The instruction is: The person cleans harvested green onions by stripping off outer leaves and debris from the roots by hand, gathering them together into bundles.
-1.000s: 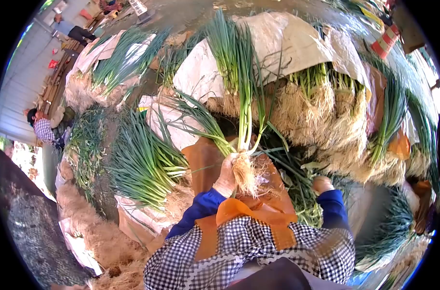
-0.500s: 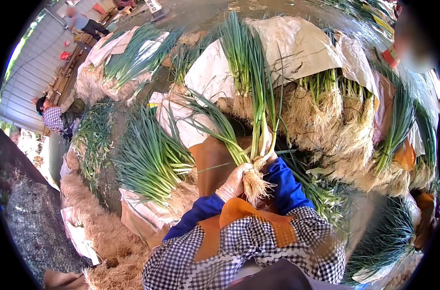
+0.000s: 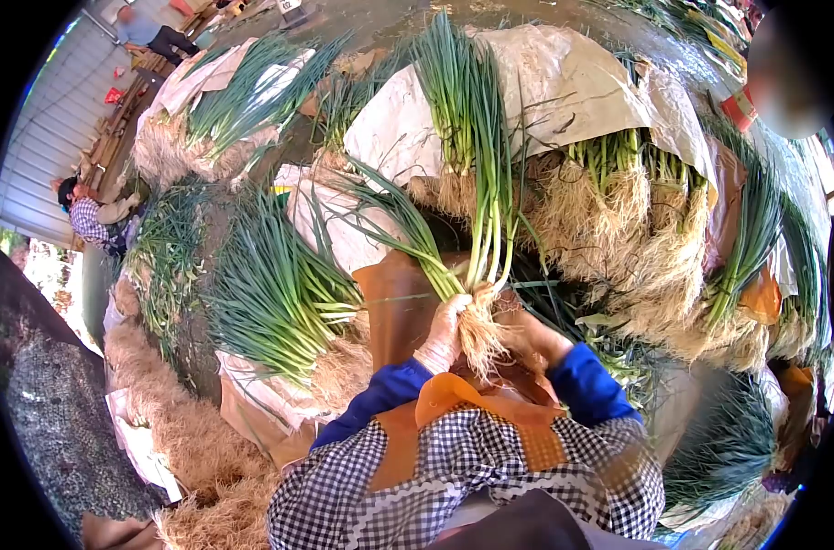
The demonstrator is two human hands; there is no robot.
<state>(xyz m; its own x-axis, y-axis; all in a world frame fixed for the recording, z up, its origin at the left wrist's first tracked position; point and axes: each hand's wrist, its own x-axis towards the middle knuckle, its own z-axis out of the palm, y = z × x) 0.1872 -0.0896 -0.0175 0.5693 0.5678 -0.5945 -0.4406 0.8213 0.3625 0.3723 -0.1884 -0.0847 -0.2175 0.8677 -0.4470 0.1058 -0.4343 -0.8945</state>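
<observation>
My left hand [image 3: 443, 335] is closed around a bunch of green onions [image 3: 492, 240] just above its pale, stringy roots [image 3: 479, 339]. The stalks fan upward and away from me, with some leaning left. My right hand [image 3: 532, 335] is beside the roots on their right, over the brown apron; its fingers are partly hidden and blurred. To the left, a pile of green onions [image 3: 284, 293] lies on a pale sheet, roots toward me.
More green onions [image 3: 609, 183] lie ahead under a tan sheet [image 3: 564, 82]. A heap of roots [image 3: 183, 412] runs along the left. Further stacks stand at right [image 3: 724, 449]. A person in a checked top [image 3: 89, 218] sits far left; another person [image 3: 156, 35] is behind.
My right hand has come down from the stalks to the right side of the roots, its elbow moving outward. My left hand keeps its hold. The view has shifted slightly.
</observation>
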